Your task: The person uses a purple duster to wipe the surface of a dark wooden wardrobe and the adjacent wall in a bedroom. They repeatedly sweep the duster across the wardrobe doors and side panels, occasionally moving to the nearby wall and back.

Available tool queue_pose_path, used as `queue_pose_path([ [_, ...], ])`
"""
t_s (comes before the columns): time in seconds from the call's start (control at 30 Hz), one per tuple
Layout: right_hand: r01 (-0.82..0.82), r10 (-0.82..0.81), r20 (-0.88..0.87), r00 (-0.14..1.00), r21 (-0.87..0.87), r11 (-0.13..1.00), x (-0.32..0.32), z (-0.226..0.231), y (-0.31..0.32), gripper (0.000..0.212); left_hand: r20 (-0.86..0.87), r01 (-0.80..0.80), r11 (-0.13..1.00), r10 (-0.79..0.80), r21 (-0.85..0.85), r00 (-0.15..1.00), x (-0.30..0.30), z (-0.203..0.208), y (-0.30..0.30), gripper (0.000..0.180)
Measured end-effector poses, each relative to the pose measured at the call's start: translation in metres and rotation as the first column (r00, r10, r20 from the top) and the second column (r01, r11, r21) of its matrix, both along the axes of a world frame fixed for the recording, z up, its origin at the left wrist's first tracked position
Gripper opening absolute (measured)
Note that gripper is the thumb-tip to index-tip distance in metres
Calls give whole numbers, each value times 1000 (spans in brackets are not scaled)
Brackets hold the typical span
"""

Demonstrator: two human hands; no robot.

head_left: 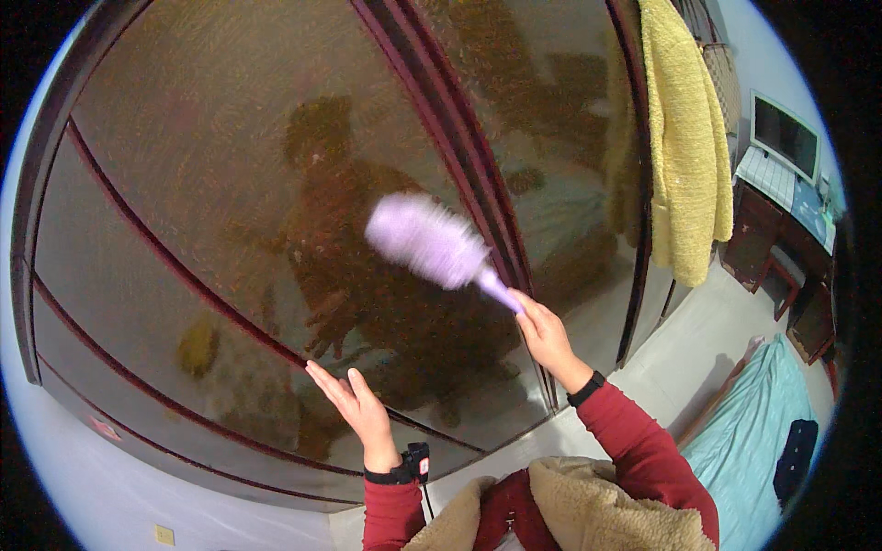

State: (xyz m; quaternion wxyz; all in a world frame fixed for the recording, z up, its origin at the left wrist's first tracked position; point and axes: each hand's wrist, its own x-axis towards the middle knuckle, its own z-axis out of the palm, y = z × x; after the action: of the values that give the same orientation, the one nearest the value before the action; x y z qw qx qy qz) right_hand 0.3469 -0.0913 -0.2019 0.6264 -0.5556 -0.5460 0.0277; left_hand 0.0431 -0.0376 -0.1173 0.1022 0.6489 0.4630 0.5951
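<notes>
My right hand (549, 342) is closed round the handle of a fluffy lilac duster (430, 241). Its head is blurred by motion and lies over the glossy dark wardrobe door (230, 138); whether it touches the surface I cannot tell. My left hand (356, 407) holds nothing, its fingers stretched out and the thumb apart, close to a dark red strip on the same door. A dim reflection of a person shows in the panel behind the duster.
A yellow towel-like cloth (684, 147) hangs at the wardrobe's right end. Farther right stand a desk (767, 220) with a monitor (784, 136) and a small stool (781, 275). A bed with a turquoise cover (753, 432) is at the lower right, dark cloth (795, 459) on it.
</notes>
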Motion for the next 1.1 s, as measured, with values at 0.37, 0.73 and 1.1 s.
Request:
queue_pose_path([
  [0.37, -46, 90, 503, 859, -100, 994, 37, 20, -11, 47, -167, -74, 996, 81, 44, 983, 70, 2, -14, 72],
  [0.73, -9, 18, 71, 997, -118, 993, 84, 89, -11, 54, -331, 161, 962, -81, 222, 940, 170, 53, -7, 72],
  [1.1, 92, -110, 79, 991, 205, 974, 142, 177, -19, 54, -382, 429, 824, -285, 371, 879, 251, 100, 18, 68],
])
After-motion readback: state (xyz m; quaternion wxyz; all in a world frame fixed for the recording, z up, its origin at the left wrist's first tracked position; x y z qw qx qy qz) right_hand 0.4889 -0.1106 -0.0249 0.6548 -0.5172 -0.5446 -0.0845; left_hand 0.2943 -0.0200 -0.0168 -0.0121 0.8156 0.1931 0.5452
